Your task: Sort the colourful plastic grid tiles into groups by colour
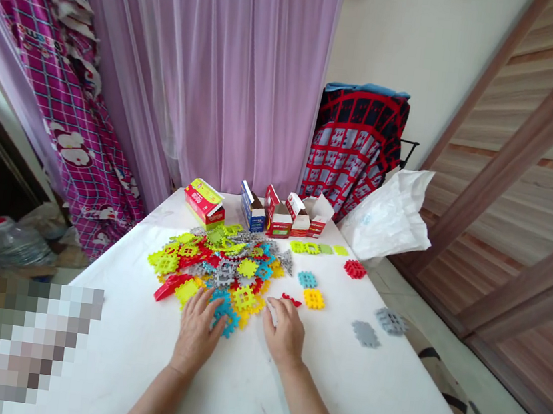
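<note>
A heap of flat plastic building tiles (225, 272) in lime, yellow, red, blue and grey lies mid-table. My left hand (196, 331) rests at its near edge, fingers spread over a lime tile (189, 290) and beside a blue tile (227, 313). To the right of the heap is my right hand (285, 332), its fingers apart and curved, with nothing seen in them. A small red piece (291, 299) lies just beyond its fingertips. Sorted tiles sit further right: a yellow stack (313, 299), a blue stack (306, 279) and a red stack (355, 269).
Several small open cartons, among them a blue box (253, 211) and a red box (278, 217), line the table's back edge beside a red-and-yellow box (205, 203). Grey tiles (366, 333) lie near the right edge. A white plastic bag (389, 214) stands at the back right corner.
</note>
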`<control>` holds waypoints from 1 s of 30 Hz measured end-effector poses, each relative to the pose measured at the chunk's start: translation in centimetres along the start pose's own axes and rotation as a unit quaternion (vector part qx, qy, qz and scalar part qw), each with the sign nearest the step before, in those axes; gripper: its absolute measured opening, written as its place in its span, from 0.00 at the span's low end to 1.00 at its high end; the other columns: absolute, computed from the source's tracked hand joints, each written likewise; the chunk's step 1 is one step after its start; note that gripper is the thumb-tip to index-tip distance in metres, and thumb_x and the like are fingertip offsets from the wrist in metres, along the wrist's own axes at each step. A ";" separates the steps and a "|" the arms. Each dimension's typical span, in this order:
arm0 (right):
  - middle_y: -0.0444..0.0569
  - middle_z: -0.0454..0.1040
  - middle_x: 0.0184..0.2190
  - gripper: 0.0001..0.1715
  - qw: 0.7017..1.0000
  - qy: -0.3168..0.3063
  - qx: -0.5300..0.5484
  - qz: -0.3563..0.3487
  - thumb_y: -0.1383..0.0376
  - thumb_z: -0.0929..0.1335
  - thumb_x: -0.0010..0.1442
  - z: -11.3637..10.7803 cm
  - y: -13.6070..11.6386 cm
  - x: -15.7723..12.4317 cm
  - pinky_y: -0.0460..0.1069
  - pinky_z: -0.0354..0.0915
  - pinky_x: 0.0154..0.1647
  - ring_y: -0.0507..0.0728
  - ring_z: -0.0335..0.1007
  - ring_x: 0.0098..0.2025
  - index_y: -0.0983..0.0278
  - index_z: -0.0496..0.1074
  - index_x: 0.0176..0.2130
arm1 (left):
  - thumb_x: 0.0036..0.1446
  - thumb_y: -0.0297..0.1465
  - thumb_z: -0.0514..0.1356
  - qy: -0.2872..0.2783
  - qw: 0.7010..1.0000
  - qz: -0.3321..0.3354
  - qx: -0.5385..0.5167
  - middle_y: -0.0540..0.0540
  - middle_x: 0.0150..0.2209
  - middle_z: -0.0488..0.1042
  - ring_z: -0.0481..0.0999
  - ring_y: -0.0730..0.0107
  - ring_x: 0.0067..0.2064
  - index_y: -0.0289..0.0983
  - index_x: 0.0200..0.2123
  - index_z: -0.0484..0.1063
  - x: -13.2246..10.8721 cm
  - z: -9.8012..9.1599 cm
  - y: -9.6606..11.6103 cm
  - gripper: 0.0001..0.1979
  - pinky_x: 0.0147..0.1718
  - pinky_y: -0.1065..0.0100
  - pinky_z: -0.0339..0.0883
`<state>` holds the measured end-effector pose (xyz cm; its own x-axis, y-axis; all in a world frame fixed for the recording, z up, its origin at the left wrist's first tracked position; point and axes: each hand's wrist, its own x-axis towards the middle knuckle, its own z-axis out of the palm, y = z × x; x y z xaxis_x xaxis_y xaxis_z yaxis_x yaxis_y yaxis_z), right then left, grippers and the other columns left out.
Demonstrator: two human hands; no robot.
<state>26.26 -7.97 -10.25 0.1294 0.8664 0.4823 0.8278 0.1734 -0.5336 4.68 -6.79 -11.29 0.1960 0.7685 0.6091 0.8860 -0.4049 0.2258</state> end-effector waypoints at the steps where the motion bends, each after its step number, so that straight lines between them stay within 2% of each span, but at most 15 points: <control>1: 0.54 0.72 0.42 0.15 1.000 -0.004 -0.020 -0.007 0.61 0.61 0.62 0.2 -0.6 0.4 0.53 0.65 0.50 0.60 0.68 0.46 0.59 0.73 0.46 | 0.60 0.36 0.57 -0.006 1.000 0.008 -0.001 0.39 0.55 0.72 0.65 0.48 0.60 0.41 0.46 0.74 0.0 -0.1 0.1 0.13 0.54 0.45 0.62; 6: 0.54 0.70 0.45 0.13 0.996 -0.046 -0.080 -0.018 0.57 0.66 0.60 1.3 -2.5 1.6 0.59 0.62 0.50 0.64 0.63 0.48 0.60 0.75 0.40 | 0.61 0.36 0.56 -0.035 0.999 0.026 -0.009 0.40 0.55 0.71 0.64 0.47 0.61 0.42 0.45 0.75 0.3 -0.6 0.7 0.12 0.55 0.44 0.61; 9: 0.54 0.70 0.46 0.08 0.998 -0.042 -0.052 -0.013 0.61 0.68 0.58 2.0 -2.5 1.7 0.59 0.61 0.50 0.64 0.64 0.49 0.60 0.74 0.37 | 0.61 0.36 0.56 -0.047 0.998 0.024 -0.018 0.41 0.55 0.72 0.63 0.47 0.61 0.42 0.45 0.75 0.3 -0.8 0.9 0.12 0.55 0.45 0.61; 14: 0.55 0.73 0.43 0.08 0.997 0.001 0.080 -0.010 0.65 0.63 0.59 2.7 -1.6 1.3 0.56 0.64 0.51 0.61 0.68 0.48 0.62 0.71 0.38 | 0.60 0.35 0.57 -0.040 0.998 0.026 -0.031 0.41 0.54 0.73 0.65 0.48 0.60 0.42 0.46 0.74 0.4 -0.8 0.8 0.12 0.55 0.46 0.61; 17: 0.52 0.76 0.37 0.11 0.980 -0.006 0.196 0.028 0.63 0.61 0.61 2.6 -0.6 0.9 0.51 0.68 0.41 0.58 0.72 0.40 0.62 0.70 0.40 | 0.60 0.35 0.57 -0.010 0.998 0.002 -0.066 0.41 0.52 0.75 0.70 0.52 0.55 0.41 0.48 0.73 0.8 -1.1 1.0 0.14 0.53 0.49 0.64; 20: 0.49 0.77 0.33 0.13 0.958 -0.024 0.279 0.052 0.59 0.62 0.61 2.1 0.4 0.6 0.47 0.69 0.35 0.55 0.73 0.34 0.62 0.71 0.39 | 0.61 0.37 0.55 0.004 0.989 -0.050 -0.138 0.41 0.47 0.77 0.75 0.58 0.48 0.41 0.48 0.74 1.5 -1.6 2.2 0.15 0.48 0.55 0.68; 23: 0.49 0.77 0.33 0.14 0.940 -0.025 0.333 0.062 0.57 0.63 0.60 1.5 1.1 0.8 0.47 0.69 0.33 0.54 0.73 0.32 0.63 0.73 0.39 | 0.59 0.39 0.56 -0.061 0.961 -0.115 -0.243 0.45 0.40 0.79 0.77 0.63 0.40 0.43 0.43 0.76 2.7 -1.8 3.9 0.13 0.41 0.62 0.70; 27: 0.50 0.78 0.34 0.15 0.931 -0.017 0.357 0.074 0.57 0.64 0.59 0.8 1.4 1.4 0.48 0.69 0.34 0.55 0.73 0.32 0.63 0.74 0.40 | 0.50 0.43 0.61 -0.147 0.876 -0.270 -0.371 0.50 0.28 0.76 0.73 0.70 0.27 0.40 0.32 0.75 3.9 -1.4 5.5 0.13 0.28 0.70 0.66; 30: 0.50 0.78 0.34 0.15 0.930 -0.019 0.360 0.070 0.57 0.65 0.58 0.5 1.2 1.6 0.48 0.69 0.36 0.55 0.73 0.34 0.63 0.74 0.39 | 0.47 0.47 0.61 -0.181 0.841 -0.301 -0.412 0.54 0.22 0.71 0.67 0.76 0.20 0.38 0.29 0.69 4.2 -0.9 5.9 0.17 0.19 0.74 0.59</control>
<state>27.23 -6.12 -10.44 0.1778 0.9173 0.3563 0.2217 0.3154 -0.9227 10.37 -6.36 -6.73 0.0632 0.9971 -0.0420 0.3076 0.0205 0.9513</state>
